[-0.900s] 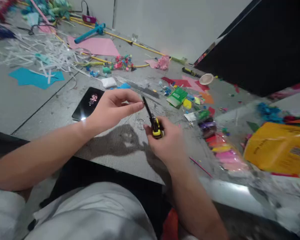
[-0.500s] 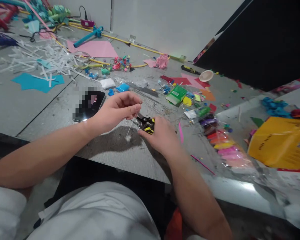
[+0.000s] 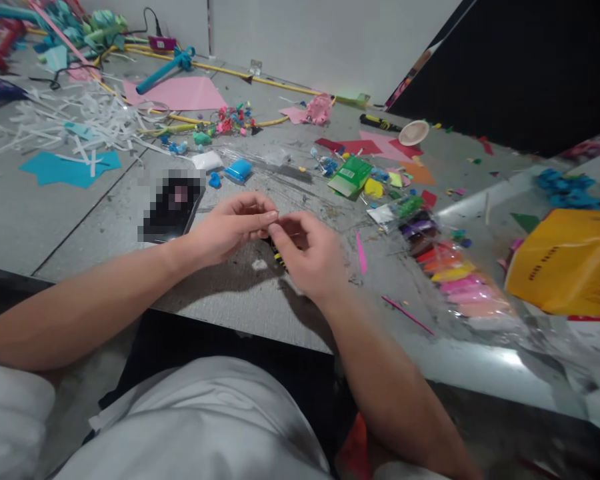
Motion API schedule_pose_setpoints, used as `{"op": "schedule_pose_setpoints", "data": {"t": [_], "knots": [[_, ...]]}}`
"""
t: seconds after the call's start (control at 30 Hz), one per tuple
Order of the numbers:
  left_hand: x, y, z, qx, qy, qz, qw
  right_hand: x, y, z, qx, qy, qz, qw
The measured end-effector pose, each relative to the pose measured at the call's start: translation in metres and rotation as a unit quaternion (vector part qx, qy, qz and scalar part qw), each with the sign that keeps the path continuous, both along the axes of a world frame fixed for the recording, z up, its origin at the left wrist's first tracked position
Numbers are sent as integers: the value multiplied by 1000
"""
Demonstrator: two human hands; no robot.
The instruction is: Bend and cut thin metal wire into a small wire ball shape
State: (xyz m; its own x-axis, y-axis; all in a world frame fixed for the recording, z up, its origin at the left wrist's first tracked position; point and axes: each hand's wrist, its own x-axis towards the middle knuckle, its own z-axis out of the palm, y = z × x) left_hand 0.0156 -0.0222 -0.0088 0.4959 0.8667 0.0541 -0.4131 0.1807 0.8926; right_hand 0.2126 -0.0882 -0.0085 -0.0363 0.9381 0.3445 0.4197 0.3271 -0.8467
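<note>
My left hand (image 3: 240, 225) is closed in a pinch above the table, holding a thin pale strand that barely shows between the fingertips. My right hand (image 3: 307, 250) meets it, thumb and forefinger pinched at the same spot; what they grip is too small to make out. Black-and-yellow pliers (image 3: 279, 259) show just below the right thumb, mostly hidden by that hand, and whether they touch it I cannot tell. A small white tuft (image 3: 259, 265) appears beneath the fingers. Left of my hands lies a dark phone (image 3: 193, 217), partly blurred out.
A blue packet (image 3: 239, 170) and a white packet (image 3: 207, 161) lie beyond my hands. To the right are a green packet (image 3: 350, 177), a plastic bag of coloured clay (image 3: 463, 287) and a yellow package (image 3: 565, 267). White paper strips (image 3: 90, 113) spread at the left.
My right hand has let go of its grip on the pliers' handles and moved up to my left fingertips, in a pinch. My left hand stays nearly in place. The view has shifted slightly.
</note>
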Motion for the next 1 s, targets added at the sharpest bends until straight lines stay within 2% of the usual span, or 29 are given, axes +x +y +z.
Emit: {"op": "schedule_pose_setpoints", "data": {"t": [0.1,0.17,0.27,0.37,0.47,0.6,0.73,1.0], "knots": [[2,1,-2,-1,8,-18,1000,-15,-2,-1,-45,104,20,993],[2,2,-3,19,24,-11,999,-19,-3,-3,-52,110,6,993],[0,4,-3,110,97,48,988,-16,-2,-5,21,16,-44,999],[-3,3,-1,205,169,114,957,-13,-2,-7,125,-96,-108,981],[-3,0,0,245,195,151,938,-15,-1,-11,184,-132,-129,965],[-1,-2,1,223,195,144,944,-18,-2,-14,206,-142,-135,959],[0,1,2,186,163,107,963,-14,-3,-12,168,-175,-139,960],[-8,7,6,176,189,50,965,13,0,-5,178,-268,-60,945]]}}
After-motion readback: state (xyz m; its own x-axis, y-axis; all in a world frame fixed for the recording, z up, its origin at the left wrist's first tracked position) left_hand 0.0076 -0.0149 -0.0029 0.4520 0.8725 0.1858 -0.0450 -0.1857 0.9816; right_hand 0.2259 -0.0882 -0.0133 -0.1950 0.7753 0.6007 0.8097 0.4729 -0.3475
